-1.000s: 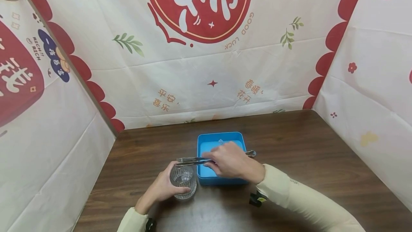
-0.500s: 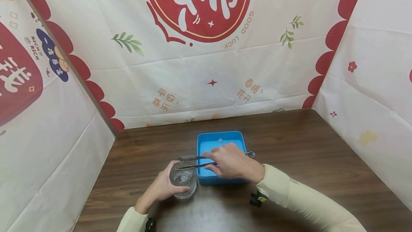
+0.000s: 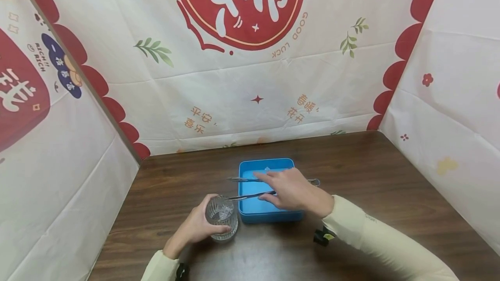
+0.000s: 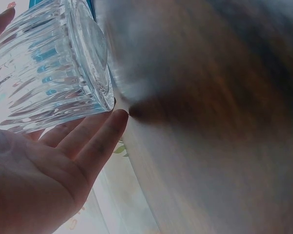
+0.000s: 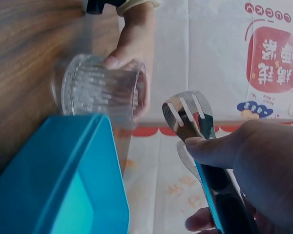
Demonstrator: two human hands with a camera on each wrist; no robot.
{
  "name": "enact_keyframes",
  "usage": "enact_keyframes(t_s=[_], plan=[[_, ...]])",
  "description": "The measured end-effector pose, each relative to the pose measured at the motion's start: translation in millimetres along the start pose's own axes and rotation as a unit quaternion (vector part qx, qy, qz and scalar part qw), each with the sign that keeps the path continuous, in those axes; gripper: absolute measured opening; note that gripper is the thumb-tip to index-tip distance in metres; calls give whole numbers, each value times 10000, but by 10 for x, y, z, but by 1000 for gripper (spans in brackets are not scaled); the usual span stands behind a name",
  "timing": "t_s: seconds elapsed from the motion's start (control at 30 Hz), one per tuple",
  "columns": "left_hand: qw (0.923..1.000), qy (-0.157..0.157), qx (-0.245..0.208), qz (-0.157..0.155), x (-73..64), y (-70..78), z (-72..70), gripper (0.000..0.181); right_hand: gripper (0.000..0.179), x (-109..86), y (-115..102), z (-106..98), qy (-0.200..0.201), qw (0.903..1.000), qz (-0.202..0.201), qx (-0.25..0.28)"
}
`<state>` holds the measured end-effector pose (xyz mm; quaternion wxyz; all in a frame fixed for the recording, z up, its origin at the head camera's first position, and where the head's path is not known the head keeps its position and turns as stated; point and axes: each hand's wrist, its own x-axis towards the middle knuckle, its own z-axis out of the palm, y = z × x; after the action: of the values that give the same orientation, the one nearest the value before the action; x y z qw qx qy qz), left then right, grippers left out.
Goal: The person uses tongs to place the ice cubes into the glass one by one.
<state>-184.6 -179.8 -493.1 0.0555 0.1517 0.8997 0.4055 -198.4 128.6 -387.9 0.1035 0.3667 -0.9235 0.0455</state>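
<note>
A ribbed clear glass (image 3: 228,229) stands upright on the table, and my left hand (image 3: 195,225) holds it with the thumb on the near side and the fingers round the far side. In the left wrist view, several fingers (image 4: 100,141) lie along the wall of the glass (image 4: 49,68). My right hand (image 3: 293,189) grips metal tongs (image 3: 250,196), their two arms spread apart over the blue box. Nothing shows between the slotted tong tips (image 5: 188,114) in the right wrist view. A small clear piece (image 3: 267,169) lies towards the back of the box; whether the glass holds any cannot be told.
The blue rectangular box (image 3: 269,218) sits just right of the glass, nearly touching it. Brown wood-grain table (image 3: 351,177) surrounds both. Printed white cloth walls (image 3: 242,77) enclose the table at the back and both sides.
The tongs have opened wider and moved right and back, from above the glass to over the box. My right hand has shifted right with them. The left hand and glass have stayed put.
</note>
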Motion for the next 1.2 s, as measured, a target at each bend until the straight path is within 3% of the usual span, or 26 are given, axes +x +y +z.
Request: enact_keyframes(t_s=[0.23,0.53,0.7,0.93,1.07,1.2], plan=[[10000,53,34,-14,-6,-17,8,92,61,-121,220,-122,7,9997,264,6],[9999,92,111,16,-16,-38,19,92,60,-291,456,-277,-407,9963,605,-461],[9999,78,92,23,-21,-41,26,91,53,-332,522,-315,-865,9898,836,-759],[9999,113,70,25,-26,-36,23,91,41,-333,512,-358,-1500,9789,1037,-919],[9999,98,66,5,-30,-28,15,91,25,-298,421,-366,-1533,9725,820,-1550],[9999,110,36,-2,-35,-31,18,91,20,-209,272,-362,-1712,9576,714,-2205]])
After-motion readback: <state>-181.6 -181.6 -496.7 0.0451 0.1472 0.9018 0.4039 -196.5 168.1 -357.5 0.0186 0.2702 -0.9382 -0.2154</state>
